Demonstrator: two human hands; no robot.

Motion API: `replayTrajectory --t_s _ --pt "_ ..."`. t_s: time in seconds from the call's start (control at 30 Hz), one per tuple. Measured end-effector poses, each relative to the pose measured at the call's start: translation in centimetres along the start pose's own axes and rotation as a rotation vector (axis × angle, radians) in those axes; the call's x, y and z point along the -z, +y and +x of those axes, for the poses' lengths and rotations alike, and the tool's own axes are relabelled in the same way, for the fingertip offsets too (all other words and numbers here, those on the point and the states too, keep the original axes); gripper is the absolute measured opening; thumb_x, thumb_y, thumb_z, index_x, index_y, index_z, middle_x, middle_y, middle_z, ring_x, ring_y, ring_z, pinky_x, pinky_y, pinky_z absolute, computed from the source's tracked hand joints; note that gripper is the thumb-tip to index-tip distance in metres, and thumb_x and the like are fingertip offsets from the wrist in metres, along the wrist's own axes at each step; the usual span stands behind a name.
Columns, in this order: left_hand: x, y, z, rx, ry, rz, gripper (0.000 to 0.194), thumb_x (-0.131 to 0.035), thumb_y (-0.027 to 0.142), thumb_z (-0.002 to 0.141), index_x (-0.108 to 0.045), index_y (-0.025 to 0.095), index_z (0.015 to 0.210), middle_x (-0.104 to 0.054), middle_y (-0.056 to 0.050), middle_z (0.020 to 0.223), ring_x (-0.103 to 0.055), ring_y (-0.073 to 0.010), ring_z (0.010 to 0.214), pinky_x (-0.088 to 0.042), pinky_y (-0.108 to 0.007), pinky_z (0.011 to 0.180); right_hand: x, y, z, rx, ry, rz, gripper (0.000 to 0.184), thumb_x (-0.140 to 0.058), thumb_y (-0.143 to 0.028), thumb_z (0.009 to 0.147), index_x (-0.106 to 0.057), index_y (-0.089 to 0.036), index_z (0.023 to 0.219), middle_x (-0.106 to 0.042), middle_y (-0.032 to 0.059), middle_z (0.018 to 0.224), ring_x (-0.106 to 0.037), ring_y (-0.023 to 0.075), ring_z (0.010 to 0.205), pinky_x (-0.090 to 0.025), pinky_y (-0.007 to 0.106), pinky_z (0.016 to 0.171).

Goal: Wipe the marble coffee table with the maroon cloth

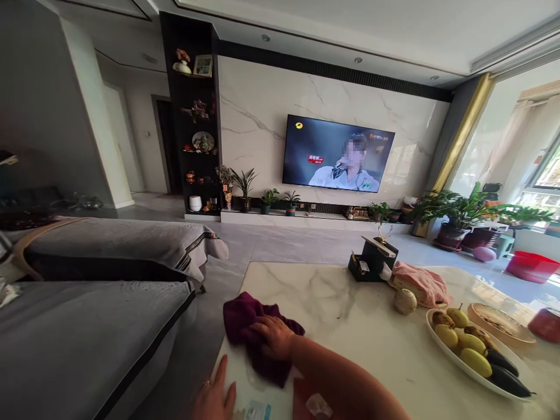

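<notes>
A dark purple cloth [245, 318] lies crumpled on the marble-patterned table [341, 344], near its left corner. Pressed down on it is my right hand [275, 337], fingers bent into the folds, with the forearm reaching in from the lower right. My left hand [216, 396] is at the table's left edge, fingers apart and holding nothing; a ring shows on one finger. Between the hands, at the bottom, lie a small blue-and-white packet [257, 410] and a dark red flat item [301, 396], partly hidden by my right forearm.
A white plate [455, 361] of yellow fruit and dark, long produce sits at the right, beside a shallow round container [501, 321]. Behind stand a pink cloth [422, 283] and a dark box organizer [375, 259]. A grey-covered sofa [96, 338] borders the left.
</notes>
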State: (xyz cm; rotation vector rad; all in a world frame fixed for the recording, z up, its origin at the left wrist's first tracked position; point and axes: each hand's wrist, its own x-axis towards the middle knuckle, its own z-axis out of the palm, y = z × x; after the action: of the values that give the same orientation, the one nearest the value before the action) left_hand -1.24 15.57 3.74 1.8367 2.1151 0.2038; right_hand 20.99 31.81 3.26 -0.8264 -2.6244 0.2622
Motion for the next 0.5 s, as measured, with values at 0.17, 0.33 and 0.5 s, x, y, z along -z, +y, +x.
replayTrajectory --t_s 0.17,0.33,0.5 --pt "1.1 0.7 -1.1 0.058 -0.042 0.003 0.080 -0.019 0.036 0.112 -0.019 0.008 0.187 -0.069 -0.029 0.161 -0.068 -0.0373 0.152 -0.051 -0.052 0.128 1.8 -1.5 7.5 -0.186 -0.135 0.054 0.080 -0.077 -0.028 0.091 -0.056 -0.029 0.168 -0.057 0.0102 0.180 -0.052 0.0329 0.166 -0.040 0.050 0.139" --pt "1.6 1.1 -1.9 0.047 -0.035 0.052 0.080 -0.016 0.039 0.113 -0.021 0.008 0.187 -0.072 -0.028 0.156 -0.073 -0.0387 0.145 -0.056 -0.051 0.123 2.6 -0.3 12.7 -0.342 -0.115 0.063 0.070 -0.070 -0.031 0.101 -0.053 -0.033 0.169 -0.054 0.0084 0.182 -0.051 0.0322 0.164 -0.036 0.053 0.139" --pt "0.8 0.1 -1.8 -0.004 0.056 0.049 0.082 -0.022 0.046 0.113 -0.031 0.007 0.184 -0.073 -0.031 0.155 -0.068 -0.0424 0.152 -0.052 -0.055 0.130 3.4 2.0 15.7 -0.498 -0.112 0.059 0.066 -0.060 -0.033 0.109 -0.049 -0.032 0.174 -0.056 0.0107 0.180 -0.051 0.0322 0.163 -0.036 0.055 0.138"
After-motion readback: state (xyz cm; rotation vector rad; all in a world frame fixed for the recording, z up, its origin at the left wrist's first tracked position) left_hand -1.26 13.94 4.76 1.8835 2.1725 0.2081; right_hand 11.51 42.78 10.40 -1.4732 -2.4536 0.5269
